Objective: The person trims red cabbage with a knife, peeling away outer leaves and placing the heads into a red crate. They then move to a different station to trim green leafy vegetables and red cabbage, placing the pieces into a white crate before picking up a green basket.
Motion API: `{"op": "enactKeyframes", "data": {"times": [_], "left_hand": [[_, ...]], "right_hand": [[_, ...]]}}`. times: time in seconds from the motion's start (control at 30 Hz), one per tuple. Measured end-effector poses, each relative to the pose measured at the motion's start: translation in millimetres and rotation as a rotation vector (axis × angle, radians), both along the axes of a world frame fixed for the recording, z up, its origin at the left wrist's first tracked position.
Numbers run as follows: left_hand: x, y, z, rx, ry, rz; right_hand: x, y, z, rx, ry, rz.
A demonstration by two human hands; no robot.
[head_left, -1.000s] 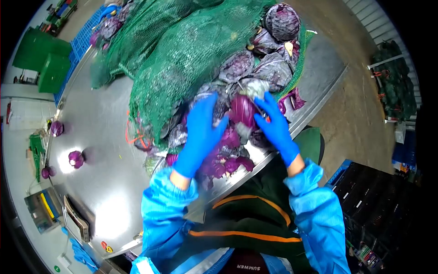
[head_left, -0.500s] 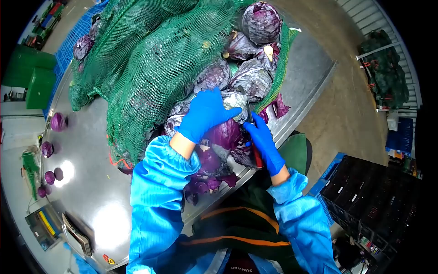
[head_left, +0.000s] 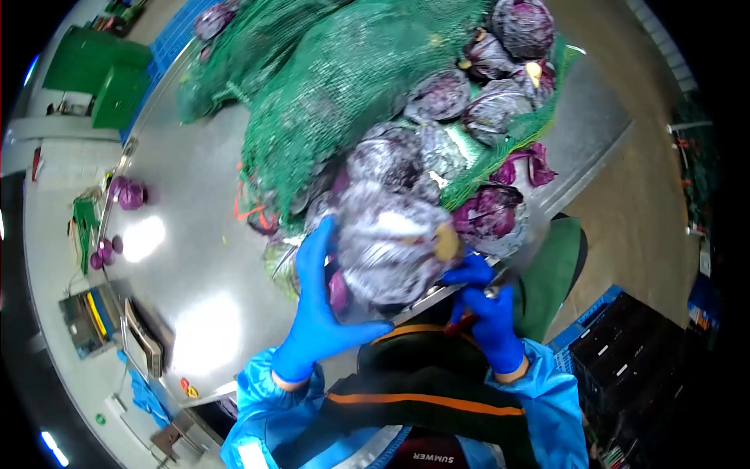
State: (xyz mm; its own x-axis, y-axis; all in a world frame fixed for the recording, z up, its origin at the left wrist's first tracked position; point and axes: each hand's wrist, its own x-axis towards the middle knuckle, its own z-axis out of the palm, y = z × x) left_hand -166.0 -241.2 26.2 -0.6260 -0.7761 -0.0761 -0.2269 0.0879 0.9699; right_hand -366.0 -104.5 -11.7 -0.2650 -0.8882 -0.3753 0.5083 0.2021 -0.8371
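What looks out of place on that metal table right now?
Crumpled purple leaves lie on the metal table, just outside the green netting. They look like stray scraps beside the heaped, rounder cabbages.

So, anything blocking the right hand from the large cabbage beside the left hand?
Nothing visible. The right hand, holding the red-handled knife, is beside the pale stem end of the cabbage. The green netting lies beyond it.

1 lg purple cabbage (head_left: pixel 391 246), pale stem end R; knife (head_left: pixel 459 325) in R hand (head_left: pixel 496 324).
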Motion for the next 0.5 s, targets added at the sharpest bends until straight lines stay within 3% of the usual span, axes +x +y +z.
{"op": "enactKeyframes", "data": {"times": [0.07,0.1,0.13,0.2,0.3,0.4,0.43,0.5], "left_hand": [[22,19,-13,-0.358,-0.356,0.085],[32,25,-38,-0.429,-0.387,0.147],[49,32,-74,-0.352,-0.396,0.173],[69,49,-126,-0.177,-0.343,0.276],[78,54,-122,-0.312,-0.596,0.242],[66,35,-122,-0.309,-0.295,0.190],[61,29,-124,-0.042,-0.109,0.191],[61,20,-121,0.072,-0.094,0.204]], "right_hand": [[19,-7,-10,0.012,0.053,0.196],[29,-19,-13,0.167,0.036,0.202],[35,-26,-38,0.099,0.203,0.123],[27,-43,-36,0.161,0.098,0.049],[24,-40,-19,0.082,0.277,0.015],[29,-27,-30,0.118,0.439,0.097],[36,-21,-35,0.075,0.506,0.060],[46,-17,-27,-0.033,0.571,0.098]]}}
